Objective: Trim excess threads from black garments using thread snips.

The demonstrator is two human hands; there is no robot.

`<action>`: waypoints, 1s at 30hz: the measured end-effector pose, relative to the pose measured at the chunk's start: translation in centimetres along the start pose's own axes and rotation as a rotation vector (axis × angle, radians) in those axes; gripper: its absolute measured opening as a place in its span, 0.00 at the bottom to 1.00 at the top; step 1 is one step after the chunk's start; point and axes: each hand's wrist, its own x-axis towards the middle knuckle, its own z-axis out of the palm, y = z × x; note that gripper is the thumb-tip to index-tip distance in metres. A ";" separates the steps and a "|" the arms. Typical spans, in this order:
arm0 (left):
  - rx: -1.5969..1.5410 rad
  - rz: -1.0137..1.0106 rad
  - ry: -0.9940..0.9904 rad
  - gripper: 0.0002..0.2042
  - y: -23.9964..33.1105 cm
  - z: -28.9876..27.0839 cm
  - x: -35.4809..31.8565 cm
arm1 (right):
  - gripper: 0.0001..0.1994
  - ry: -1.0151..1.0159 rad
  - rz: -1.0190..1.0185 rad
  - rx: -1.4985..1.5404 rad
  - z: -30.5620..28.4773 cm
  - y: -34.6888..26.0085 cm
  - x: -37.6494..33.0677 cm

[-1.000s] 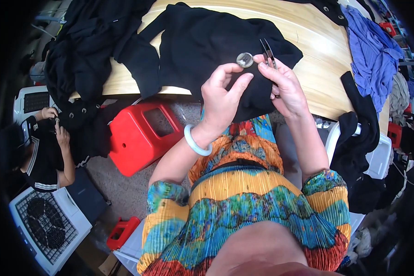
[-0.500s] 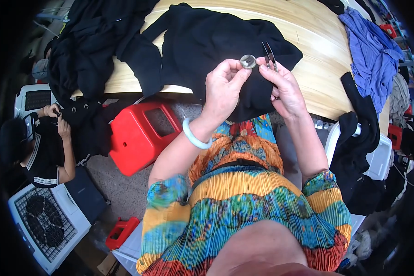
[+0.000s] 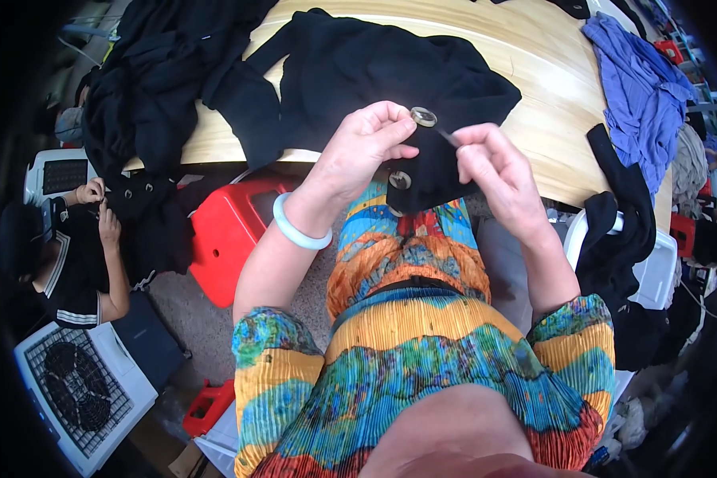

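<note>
A black knit garment [image 3: 382,68] lies across the table's near edge, with part of it hanging toward my lap. My left hand [image 3: 362,147], a pale bangle on its wrist, pinches a round button [image 3: 424,117] at the garment's edge between thumb and fingers. Another round button [image 3: 400,181] shows lower on the hanging part. To the right of the pinched button, my right hand [image 3: 498,175] is closed on a slim two-pronged metal tool [image 3: 448,138]. Only its blurred tip shows, pointing toward the button; the fingers cover the rest.
Dark clothes are heaped on the wooden table [image 3: 562,103] at left; blue cloth [image 3: 637,95] hangs at the right. A red stool [image 3: 227,239] stands below the table's left part. Another person [image 3: 80,263] works at far left, near a fan unit [image 3: 80,382].
My left hand has shifted slightly left and turned the button. The right hand has swung its tool from pointing up to pointing at the button. The lower button has come into sight.
</note>
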 end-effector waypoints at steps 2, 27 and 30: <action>-0.066 0.029 -0.044 0.04 -0.1 0.1 0.1 | 0.10 -0.050 0.061 0.014 -0.1 0.4 0.2; 0.005 0.169 -0.016 0.04 -1.0 0.7 -0.1 | 0.10 -0.143 0.176 -0.077 -1.8 -0.4 1.8; 0.047 0.196 -0.008 0.04 -1.1 0.9 -0.2 | 0.09 -0.158 0.119 -0.050 -1.7 0.3 2.0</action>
